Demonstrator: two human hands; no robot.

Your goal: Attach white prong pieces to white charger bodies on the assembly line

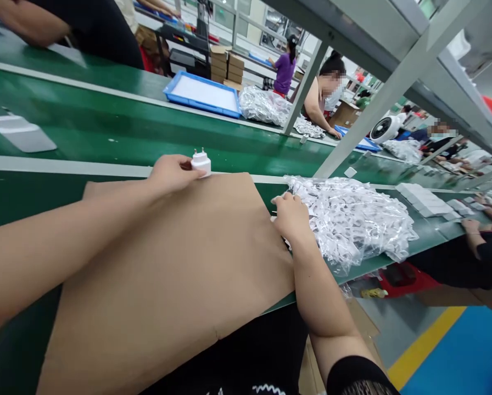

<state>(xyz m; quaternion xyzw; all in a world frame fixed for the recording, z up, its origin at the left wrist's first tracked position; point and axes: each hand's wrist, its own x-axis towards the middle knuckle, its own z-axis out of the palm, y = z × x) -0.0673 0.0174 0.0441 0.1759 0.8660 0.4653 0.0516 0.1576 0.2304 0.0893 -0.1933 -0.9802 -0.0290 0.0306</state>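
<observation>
My left hand pinches a white two-pin plug adapter at the far edge of a brown cardboard sheet, its pins pointing up. My right hand is at the sheet's right edge, beside a clear plastic bag full of small white parts. Its fingers are curled, with something small and whitish at the tips that I cannot make out. Another white plug adapter lies on the green conveyor belt at the left.
White boxes are lined up on the bench past the bag. A slanted metal post rises beyond the bag. Across the belt sit a blue tray and another bag of parts. Co-workers are on both sides of the line.
</observation>
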